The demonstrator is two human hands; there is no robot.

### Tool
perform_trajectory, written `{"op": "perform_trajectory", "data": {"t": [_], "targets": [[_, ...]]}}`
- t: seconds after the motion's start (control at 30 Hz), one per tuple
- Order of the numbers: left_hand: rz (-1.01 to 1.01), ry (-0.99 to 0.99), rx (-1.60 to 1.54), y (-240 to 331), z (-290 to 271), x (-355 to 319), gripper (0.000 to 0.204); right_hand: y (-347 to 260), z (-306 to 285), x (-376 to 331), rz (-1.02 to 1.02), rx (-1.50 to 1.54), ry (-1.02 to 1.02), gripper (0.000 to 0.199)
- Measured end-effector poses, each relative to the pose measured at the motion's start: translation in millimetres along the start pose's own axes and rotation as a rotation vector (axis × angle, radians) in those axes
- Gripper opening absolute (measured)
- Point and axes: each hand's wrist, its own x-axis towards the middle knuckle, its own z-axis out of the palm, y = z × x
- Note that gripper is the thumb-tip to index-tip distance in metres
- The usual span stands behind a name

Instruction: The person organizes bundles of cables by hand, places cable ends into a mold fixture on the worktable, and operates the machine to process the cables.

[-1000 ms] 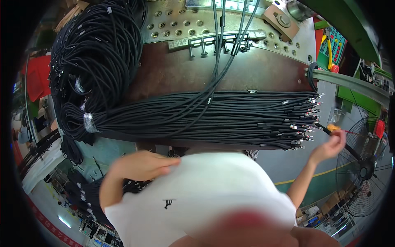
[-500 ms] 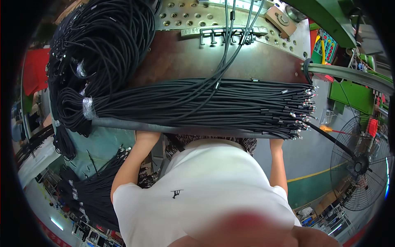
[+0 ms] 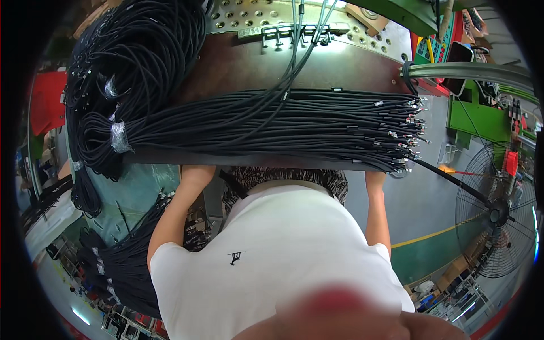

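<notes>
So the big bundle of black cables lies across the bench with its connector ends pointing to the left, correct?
Not quite. In the head view the black cable bundle does lie across the bench, but its connector ends point to the right; the left end is the taped, looped part.

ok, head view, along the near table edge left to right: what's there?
Coiled black cables → clear tape wrap → left hand at the table edge → right hand → cable connector ends → standing fan.
</notes>
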Motion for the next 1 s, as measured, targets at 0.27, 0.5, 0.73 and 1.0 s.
{"op": "perform_trajectory", "data": {"t": [0.27, 0.5, 0.73, 1.0], "targets": [[0.536, -0.444, -0.730, 40.2, -123.7, -36.7, 0.032, -46.8, -142.3, 127.2, 0.059, 0.039, 0.553, 0.025], [1.047, 0.247, -0.746, 172.9, -129.0, 59.2, 0.039, -193.5, -33.1, 272.9, -1.095, -0.333, 0.037, 0.051], [0.246, 0.231, -0.085, 122.2, -137.0, 85.8, 0.048, -216.3, -5.7, 291.0, -0.929, -0.306, -0.390, 0.051], [0.535, 0.594, 0.031, 87.9, -137.8, 155.3, 0.031, -186.4, -18.3, 328.4, -0.473, -0.144, -0.567, 0.041]]}}
